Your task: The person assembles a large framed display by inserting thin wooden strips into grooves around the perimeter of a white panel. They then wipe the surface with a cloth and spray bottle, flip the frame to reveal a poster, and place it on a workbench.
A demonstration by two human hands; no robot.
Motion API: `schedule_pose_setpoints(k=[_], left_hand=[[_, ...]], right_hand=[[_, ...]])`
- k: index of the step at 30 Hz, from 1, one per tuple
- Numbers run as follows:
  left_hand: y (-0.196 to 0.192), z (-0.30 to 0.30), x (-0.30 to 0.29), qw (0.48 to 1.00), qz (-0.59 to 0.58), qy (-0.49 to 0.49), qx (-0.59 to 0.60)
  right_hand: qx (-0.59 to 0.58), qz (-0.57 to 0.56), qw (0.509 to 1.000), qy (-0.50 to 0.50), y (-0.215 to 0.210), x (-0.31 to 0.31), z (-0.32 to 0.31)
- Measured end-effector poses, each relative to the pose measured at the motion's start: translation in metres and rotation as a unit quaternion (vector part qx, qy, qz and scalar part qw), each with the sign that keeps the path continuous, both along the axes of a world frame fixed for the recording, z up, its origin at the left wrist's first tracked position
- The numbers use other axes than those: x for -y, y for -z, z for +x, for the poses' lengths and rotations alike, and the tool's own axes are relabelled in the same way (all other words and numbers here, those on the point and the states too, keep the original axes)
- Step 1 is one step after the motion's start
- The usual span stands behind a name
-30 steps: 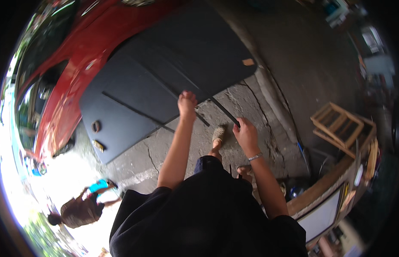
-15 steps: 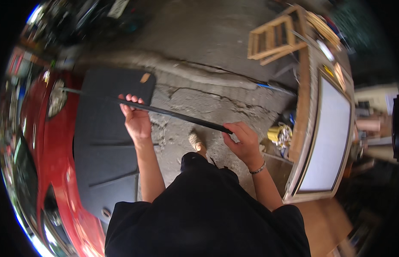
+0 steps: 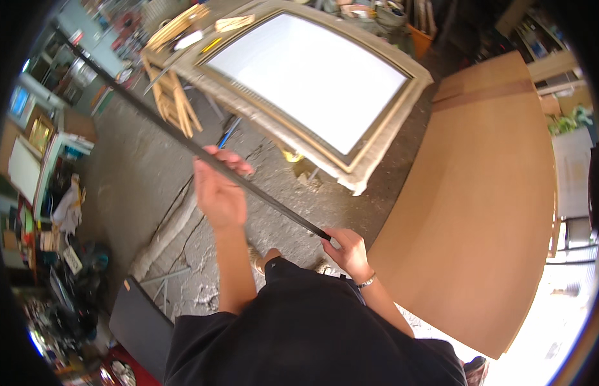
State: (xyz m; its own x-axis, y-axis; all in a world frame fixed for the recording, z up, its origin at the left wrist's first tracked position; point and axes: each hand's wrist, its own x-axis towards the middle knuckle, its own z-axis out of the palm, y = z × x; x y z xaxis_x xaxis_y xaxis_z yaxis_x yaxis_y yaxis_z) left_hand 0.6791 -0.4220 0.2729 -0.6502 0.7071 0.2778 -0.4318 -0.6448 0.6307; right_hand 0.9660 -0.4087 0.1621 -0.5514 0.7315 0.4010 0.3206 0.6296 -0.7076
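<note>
I'm looking down on both hands holding one long, thin black strip, prob. metal or rubber trim (image 3: 184, 138). Its long axis runs diagonally, from far upper left down to lower right, over cracked grey concrete floor (image 3: 138, 186). My left hand (image 3: 217, 190) grips it approx. mid-length, fingers curled over the top and clamped on it. My right hand (image 3: 350, 252) holds the near end, fingers closed round it, wrist w/ a thin bracelet. The strip looks straight, narrow, matte dark. Beyond it sits a pale wooden frame w/ a white panel (image 3: 309, 77); at right, a big brown board (image 3: 486, 193).
</note>
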Motion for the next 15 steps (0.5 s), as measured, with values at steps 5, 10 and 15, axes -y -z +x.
schedule_pose_setpoints(k=[5, 10, 15], left_hand=[[-0.009, 0.151, -0.145, 0.993, -0.084, 0.078, -0.028], [-0.008, 0.238, -0.261, 0.961, -0.123, 0.228, -0.100], [0.037, 0.324, -0.399, 0.926, -0.173, 0.255, -0.219]], right_hand=[[-0.004, -0.105, 0.986, 0.131, 0.017, -0.044, 0.099], [-0.035, -0.147, 0.974, 0.168, 0.064, -0.116, 0.135], [0.058, -0.129, 0.969, 0.200, 0.072, -0.230, 0.193]])
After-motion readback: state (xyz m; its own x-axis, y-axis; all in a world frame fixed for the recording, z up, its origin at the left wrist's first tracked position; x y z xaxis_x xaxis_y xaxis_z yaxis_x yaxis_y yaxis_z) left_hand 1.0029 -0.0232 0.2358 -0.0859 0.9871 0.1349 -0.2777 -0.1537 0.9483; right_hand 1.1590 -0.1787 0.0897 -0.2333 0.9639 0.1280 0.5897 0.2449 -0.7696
